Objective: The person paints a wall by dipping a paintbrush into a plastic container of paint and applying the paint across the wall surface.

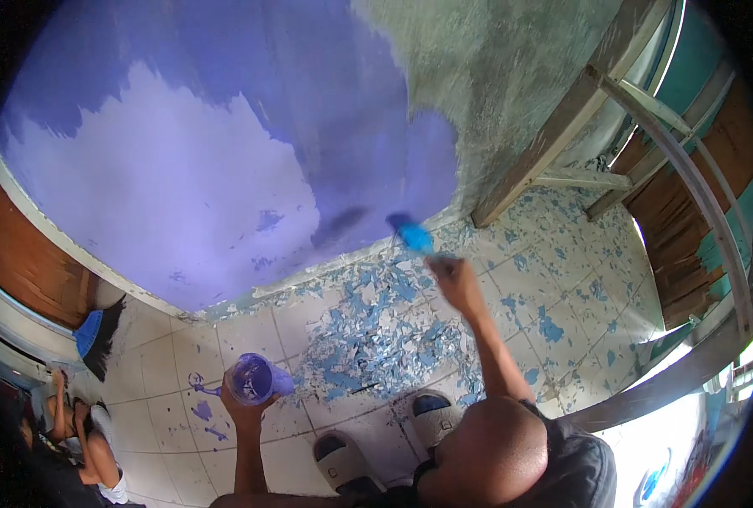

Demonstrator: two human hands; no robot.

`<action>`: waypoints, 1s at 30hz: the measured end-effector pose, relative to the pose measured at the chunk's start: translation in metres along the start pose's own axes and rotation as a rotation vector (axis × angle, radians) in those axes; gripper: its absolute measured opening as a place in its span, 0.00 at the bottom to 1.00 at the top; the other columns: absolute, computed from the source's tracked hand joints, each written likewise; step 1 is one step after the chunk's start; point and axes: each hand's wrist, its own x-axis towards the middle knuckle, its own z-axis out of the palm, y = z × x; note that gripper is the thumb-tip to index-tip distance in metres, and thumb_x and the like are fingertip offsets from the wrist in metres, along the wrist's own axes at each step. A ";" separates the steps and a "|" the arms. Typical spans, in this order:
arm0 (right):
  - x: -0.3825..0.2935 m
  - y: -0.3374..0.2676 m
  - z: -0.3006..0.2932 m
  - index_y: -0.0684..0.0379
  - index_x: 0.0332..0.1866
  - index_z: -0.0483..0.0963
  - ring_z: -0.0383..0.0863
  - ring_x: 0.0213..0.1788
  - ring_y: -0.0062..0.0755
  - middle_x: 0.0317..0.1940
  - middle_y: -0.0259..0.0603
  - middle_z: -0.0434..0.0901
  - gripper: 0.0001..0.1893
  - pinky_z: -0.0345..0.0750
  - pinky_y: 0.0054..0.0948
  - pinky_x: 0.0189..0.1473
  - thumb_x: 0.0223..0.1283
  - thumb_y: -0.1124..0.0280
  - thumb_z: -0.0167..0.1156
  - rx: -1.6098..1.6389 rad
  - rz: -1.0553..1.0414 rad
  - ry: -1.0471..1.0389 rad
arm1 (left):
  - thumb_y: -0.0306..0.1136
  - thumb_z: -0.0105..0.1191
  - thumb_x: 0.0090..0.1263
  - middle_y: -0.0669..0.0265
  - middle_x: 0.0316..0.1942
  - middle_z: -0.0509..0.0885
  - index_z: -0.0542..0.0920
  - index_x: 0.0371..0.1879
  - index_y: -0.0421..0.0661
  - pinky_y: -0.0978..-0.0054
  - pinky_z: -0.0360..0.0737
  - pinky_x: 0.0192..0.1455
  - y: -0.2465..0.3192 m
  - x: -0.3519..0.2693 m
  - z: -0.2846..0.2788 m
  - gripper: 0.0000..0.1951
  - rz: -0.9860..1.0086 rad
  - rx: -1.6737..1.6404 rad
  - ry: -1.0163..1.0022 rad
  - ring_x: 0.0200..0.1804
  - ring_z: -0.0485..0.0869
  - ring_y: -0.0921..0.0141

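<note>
A paintbrush [413,235] with a blue ferrule or handle part is in my right hand [456,277], blurred, close to the lower edge of the wall [351,159]. Purple paint covers much of that wall, with a paler lilac patch at the left and bare grey-green plaster [478,82] at the upper right. My left hand [246,406] grips a paint-smeared plastic container [254,380] with purple paint inside, held above the tiled floor. A purple-coated stick-like thing [208,389] shows beside the container; whether it touches my hand cannot be told.
Blue and white paint flakes [395,330] litter the floor. A wooden ladder-like frame [541,140] stands at the right. Purple spills [202,411] lie left of the container. A blue broom [94,336] leans at the left, near another person [78,432] sitting low.
</note>
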 end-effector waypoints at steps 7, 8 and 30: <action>0.087 -0.143 -0.089 0.67 0.42 0.77 0.61 0.18 0.24 0.13 0.40 0.62 0.15 0.59 0.31 0.21 0.66 0.63 0.54 -0.141 -0.274 0.318 | 0.31 0.80 0.29 0.65 0.38 0.83 0.77 0.44 0.41 0.73 0.80 0.47 0.007 0.003 0.000 0.36 0.006 -0.057 0.007 0.40 0.82 0.71; 0.093 -0.147 -0.089 0.67 0.41 0.77 0.66 0.16 0.30 0.13 0.44 0.65 0.15 0.62 0.34 0.21 0.65 0.63 0.55 -0.168 -0.350 0.368 | 0.31 0.80 0.29 0.65 0.38 0.83 0.77 0.44 0.41 0.73 0.80 0.47 0.009 0.004 0.001 0.36 0.010 -0.060 0.008 0.40 0.82 0.71; 0.025 -0.346 -0.146 0.61 0.44 0.79 0.81 0.28 0.43 0.29 0.44 0.80 0.13 0.77 0.36 0.31 0.57 0.66 0.62 -0.445 -0.853 -0.480 | 0.35 0.80 0.33 0.63 0.45 0.82 0.76 0.49 0.40 0.71 0.77 0.56 0.223 0.130 -0.037 0.38 0.257 -0.182 -0.452 0.49 0.81 0.72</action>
